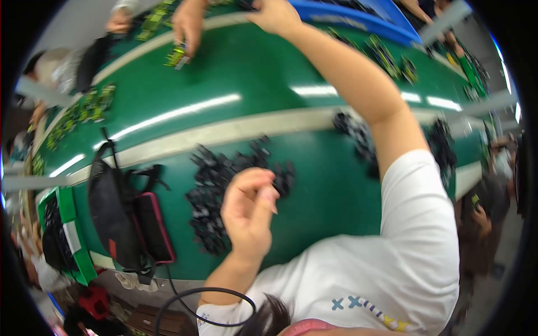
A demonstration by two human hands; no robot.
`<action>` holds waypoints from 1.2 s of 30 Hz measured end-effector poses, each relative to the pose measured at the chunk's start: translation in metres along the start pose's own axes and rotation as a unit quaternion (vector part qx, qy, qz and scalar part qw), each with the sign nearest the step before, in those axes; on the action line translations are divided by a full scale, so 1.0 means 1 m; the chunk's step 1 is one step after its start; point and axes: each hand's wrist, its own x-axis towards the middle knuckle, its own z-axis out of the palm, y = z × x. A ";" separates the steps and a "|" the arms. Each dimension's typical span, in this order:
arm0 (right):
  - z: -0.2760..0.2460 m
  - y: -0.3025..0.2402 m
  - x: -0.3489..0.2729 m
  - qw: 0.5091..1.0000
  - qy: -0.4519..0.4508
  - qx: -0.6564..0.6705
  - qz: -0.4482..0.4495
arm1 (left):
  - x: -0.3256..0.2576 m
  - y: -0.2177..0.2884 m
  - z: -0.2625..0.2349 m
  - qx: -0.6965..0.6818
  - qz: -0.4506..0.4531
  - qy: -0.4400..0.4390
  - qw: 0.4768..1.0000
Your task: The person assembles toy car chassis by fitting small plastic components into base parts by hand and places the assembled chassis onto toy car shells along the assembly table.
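A black cable [204,289] loops close in at the lower edge, before the white shirt [358,274] of the person; just beyond it the left hand [246,210] is raised over the green tabletop [325,215], its fingers curled and the thumb drawn near the fingertips; whether they pinch something small I cannot tell; the pile of small black parts [216,179] lies under and around this hand, mostly to its left, with a few pieces just right of the fingers; farther left a dark flat device with a pink edge [154,227] lies against a black bag [112,204], and past that stands a green crate [84,255] with dark things inside; to the right, partly behind the right arm, sits a second heap of black parts [358,134]; a pale strip [224,133] divides the tabletop from the farther green surface [269,73]; the right hand [276,17] reaches across to the far side, left of a blue tray [358,17], fingers bent toward a dark item at the upper edge; I cannot tell whether they grip it; opposite, a co-worker's hand [189,25] holds a yellow-green piece [176,56].
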 end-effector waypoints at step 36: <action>-0.124 -0.033 -0.348 0.795 -0.070 0.586 0.139 | -0.019 -0.026 0.018 0.062 -0.124 -0.147 0.979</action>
